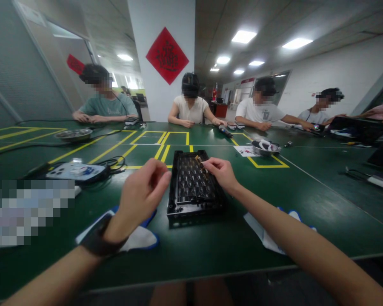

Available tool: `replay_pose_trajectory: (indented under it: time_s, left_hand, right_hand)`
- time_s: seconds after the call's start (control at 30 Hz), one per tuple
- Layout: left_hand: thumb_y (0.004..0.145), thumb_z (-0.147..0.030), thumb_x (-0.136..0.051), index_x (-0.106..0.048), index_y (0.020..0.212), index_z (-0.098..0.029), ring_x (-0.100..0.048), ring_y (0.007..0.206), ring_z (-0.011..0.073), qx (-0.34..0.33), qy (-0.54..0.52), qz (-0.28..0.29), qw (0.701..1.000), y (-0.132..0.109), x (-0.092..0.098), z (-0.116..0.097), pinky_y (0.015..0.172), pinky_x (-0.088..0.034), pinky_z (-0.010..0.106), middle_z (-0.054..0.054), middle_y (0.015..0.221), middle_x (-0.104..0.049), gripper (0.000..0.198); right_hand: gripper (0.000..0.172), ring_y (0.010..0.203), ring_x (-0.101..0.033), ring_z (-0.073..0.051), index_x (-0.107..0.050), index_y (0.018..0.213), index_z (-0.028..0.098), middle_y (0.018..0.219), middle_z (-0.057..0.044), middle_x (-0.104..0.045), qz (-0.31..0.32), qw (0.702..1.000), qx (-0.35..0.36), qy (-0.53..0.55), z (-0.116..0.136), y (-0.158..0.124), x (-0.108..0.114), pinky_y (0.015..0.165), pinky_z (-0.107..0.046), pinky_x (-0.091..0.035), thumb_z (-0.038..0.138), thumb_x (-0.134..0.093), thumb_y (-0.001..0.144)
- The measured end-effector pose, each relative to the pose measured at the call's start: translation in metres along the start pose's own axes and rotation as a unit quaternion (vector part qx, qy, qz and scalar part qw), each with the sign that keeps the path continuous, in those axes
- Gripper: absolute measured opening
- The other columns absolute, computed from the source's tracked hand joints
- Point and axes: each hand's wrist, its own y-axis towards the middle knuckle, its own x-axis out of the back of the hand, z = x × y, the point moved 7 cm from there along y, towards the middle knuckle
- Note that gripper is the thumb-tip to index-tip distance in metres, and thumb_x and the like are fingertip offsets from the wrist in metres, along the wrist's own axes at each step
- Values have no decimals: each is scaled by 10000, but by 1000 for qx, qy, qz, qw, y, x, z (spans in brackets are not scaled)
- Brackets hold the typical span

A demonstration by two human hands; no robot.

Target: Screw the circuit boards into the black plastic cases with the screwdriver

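A white and blue glove (142, 239) lies under the left arm, and one more glove (261, 233) lies under the right arm. The left wrist wears a black band (97, 240). On the green table (210, 255), a black tray (196, 209) sits between the two hands. The left hand (143, 187) is curled beside it; I cannot tell if it holds anything. The right hand (221, 172) pinches a small brown bit (198, 160) over the tray's far right part. Farther off, a paper (242, 150) with red marks, too small to read, lies under a bowl (264, 153). Past that, a white shirt (258, 108) has a dark mark, too blurry to read. Behind, a red sign (153, 56) on a pillar (140, 21) shows big dark brush writing.
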Motion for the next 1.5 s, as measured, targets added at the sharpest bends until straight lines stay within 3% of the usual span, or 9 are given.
replay_pose_trajectory:
  time_s: [0.23,0.33,0.43,0.6,0.67,0.83,1.17,1.37,1.5]
  left_hand:
    - [805,-562,-319,-574,595,-167,-543,591,171,65,90,199,974,74,-107,68,530,-311,253,66,631,-608,515]
    - [818,-482,-321,-592,608,-165,-559,623,174,51,63,210,974,86,-128,78,554,-326,253,72,658,-627,466]
    - [812,-452,-337,-601,605,-158,-566,657,180,38,63,202,977,94,-134,75,575,-338,257,93,696,-641,446]
    - [809,-443,-341,-607,618,-161,-571,684,177,52,48,190,979,98,-136,71,583,-340,247,82,703,-647,432]
    - [811,-448,-332,-595,613,-167,-561,659,168,63,40,168,983,93,-133,73,576,-335,245,65,679,-637,433]
    - [828,-434,-308,-548,598,-165,-526,635,141,37,25,104,994,72,-125,69,583,-327,235,41,667,-607,428]
    - [811,-390,-331,-571,600,-157,-552,644,167,59,46,194,978,81,-128,65,561,-332,245,73,696,-635,396]
    - [823,-389,-287,-606,681,-166,-577,757,201,84,65,152,983,83,-128,68,566,-326,251,96,861,-653,414]
    - [815,-419,-302,-612,687,-178,-571,726,193,115,50,129,984,80,-130,76,548,-321,249,67,813,-652,413]
  right_hand:
    - [316,576,-460,-96,-640,744,130,650,-3,-568,-30,999,-37,1,-15,-6,6,541,-220,-356,442,-586,737]
    - [313,561,-450,-92,-630,733,131,629,3,-552,-33,999,-37,-7,-14,-6,10,541,-222,-355,439,-580,745]
    - [300,618,-484,-104,-635,740,133,672,-8,-569,5,998,-9,-55,-5,-1,7,591,-229,-374,424,-566,765]
    - [281,640,-513,-104,-643,788,128,734,-24,-608,219,963,33,-157,11,3,-30,595,-220,-381,394,-554,790]
    - [277,632,-520,-105,-636,811,124,707,-21,-613,265,948,38,-169,13,1,-43,590,-217,-384,384,-540,805]
    - [246,668,-550,-108,-635,904,123,780,-39,-645,294,942,44,-157,15,-10,-58,630,-219,-411,329,-525,828]
    - [240,710,-564,-118,-635,976,147,847,-46,-650,338,927,26,-160,14,-32,-55,657,-230,-434,300,-553,810]
    - [193,787,-538,-133,-654,935,155,884,-63,-605,326,915,110,-211,19,-38,-56,733,-261,-415,270,-559,813]
    - [203,782,-550,-139,-664,955,171,878,-61,-623,326,910,108,-232,12,-40,-56,731,-265,-410,274,-556,818]
